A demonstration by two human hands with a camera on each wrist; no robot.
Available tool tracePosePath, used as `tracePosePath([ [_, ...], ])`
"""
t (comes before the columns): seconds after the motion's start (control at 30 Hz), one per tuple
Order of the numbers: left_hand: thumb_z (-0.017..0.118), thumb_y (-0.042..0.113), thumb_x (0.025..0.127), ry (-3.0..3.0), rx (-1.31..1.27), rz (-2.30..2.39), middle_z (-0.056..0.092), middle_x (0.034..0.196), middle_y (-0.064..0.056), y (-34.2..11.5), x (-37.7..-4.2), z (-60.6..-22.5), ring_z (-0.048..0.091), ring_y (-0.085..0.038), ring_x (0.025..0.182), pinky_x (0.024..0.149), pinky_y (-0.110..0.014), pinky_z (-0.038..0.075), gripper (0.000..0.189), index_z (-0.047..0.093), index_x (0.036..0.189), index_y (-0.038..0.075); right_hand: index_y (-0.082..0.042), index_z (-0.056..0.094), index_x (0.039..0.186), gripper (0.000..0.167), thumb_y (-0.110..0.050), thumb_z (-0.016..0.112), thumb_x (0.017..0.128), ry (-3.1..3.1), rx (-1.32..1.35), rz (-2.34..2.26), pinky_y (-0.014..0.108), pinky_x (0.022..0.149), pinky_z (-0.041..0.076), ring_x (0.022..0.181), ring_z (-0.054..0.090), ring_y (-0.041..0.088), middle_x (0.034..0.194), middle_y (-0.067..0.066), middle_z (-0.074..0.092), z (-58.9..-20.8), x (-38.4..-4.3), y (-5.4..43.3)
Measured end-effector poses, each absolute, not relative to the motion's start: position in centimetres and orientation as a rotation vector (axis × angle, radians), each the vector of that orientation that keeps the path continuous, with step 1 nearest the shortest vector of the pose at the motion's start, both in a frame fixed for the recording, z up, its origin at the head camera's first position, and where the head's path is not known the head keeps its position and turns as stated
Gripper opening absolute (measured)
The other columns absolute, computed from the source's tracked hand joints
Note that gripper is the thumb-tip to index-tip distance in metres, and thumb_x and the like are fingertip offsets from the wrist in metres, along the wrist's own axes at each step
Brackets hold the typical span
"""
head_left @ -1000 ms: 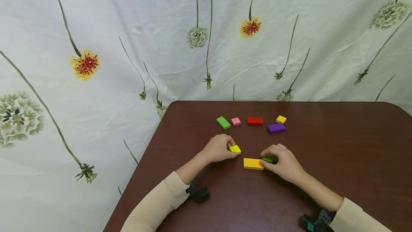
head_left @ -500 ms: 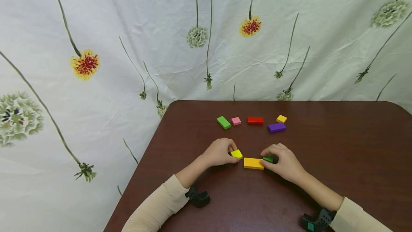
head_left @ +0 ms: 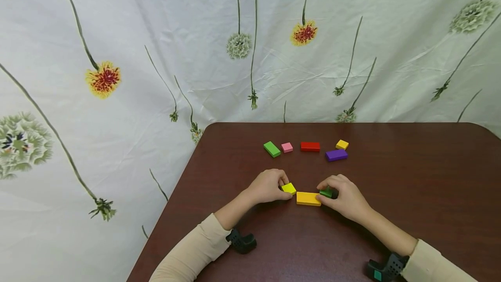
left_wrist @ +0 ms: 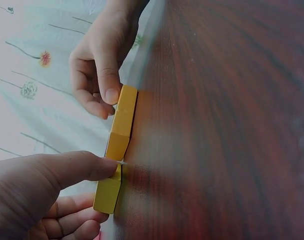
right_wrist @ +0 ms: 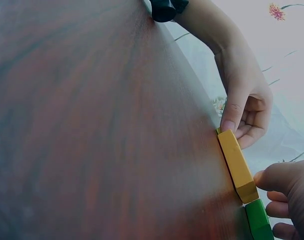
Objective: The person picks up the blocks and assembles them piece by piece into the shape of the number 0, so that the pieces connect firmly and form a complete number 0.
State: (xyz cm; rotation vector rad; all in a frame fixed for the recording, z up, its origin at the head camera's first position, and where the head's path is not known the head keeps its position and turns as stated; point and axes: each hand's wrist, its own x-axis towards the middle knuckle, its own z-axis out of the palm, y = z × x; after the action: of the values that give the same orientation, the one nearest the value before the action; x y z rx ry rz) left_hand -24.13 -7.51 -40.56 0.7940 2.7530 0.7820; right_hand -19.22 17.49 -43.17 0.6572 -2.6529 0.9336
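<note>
My left hand [head_left: 268, 186] pinches a small bright yellow block [head_left: 288, 189] between thumb and fingers, close to the left end of a longer orange-yellow block [head_left: 308, 199] lying on the table. At that block's other end, my right hand [head_left: 346, 197] grips a dark green block [head_left: 326, 193], partly covered by the fingers. The right wrist view shows the green block [right_wrist: 259, 220] end to end with the orange-yellow one, and the right thumb near where they meet. In the left wrist view the yellow block [left_wrist: 108, 192] sits against or very near the orange-yellow block [left_wrist: 122, 117].
Toward the back of the brown table [head_left: 411, 177] lie a light green block [head_left: 272, 149], a pink block [head_left: 287, 147], a red block [head_left: 310, 146], a yellow-orange block [head_left: 342, 145] and a purple block [head_left: 336, 155]. A flowered cloth [head_left: 195, 34] hangs behind.
My left hand has brought the yellow block nearer and slightly right, up to the left end of the orange-yellow block. The right hand has stayed in place on the green block.
</note>
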Motion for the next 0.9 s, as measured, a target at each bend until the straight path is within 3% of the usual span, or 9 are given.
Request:
tracePosePath([
  [0.67,0.079,0.034,0.080,2.813,0.811,0.751,0.059,0.084,0.006,-7.5,-23.8,-40.4,0.054,-0.009,0.079,0.071,-0.022,0.047,0.032,0.068,0.099,0.011,-0.016,0.072,0.091,0.016,-0.018,0.083,0.078,-2.644,0.662,0.948,0.030,0.071,0.049,0.084,0.051,0.012,0.091,-0.011,0.065,-43.2,-19.1,17.6],
  [0.9,0.076,0.033,0.084,2.941,0.975,0.743,0.060,0.086,0.003,-6.7,-22.8,-40.2,0.053,-0.011,0.081,0.070,-0.022,0.047,0.026,0.069,0.095,0.010,-0.016,0.072,0.091,0.016,-0.018,0.083,0.078,-2.634,0.670,0.946,0.031,0.072,0.050,0.084,0.051,0.012,0.091,-0.011,0.064,-43.1,-19.1,17.6],
])
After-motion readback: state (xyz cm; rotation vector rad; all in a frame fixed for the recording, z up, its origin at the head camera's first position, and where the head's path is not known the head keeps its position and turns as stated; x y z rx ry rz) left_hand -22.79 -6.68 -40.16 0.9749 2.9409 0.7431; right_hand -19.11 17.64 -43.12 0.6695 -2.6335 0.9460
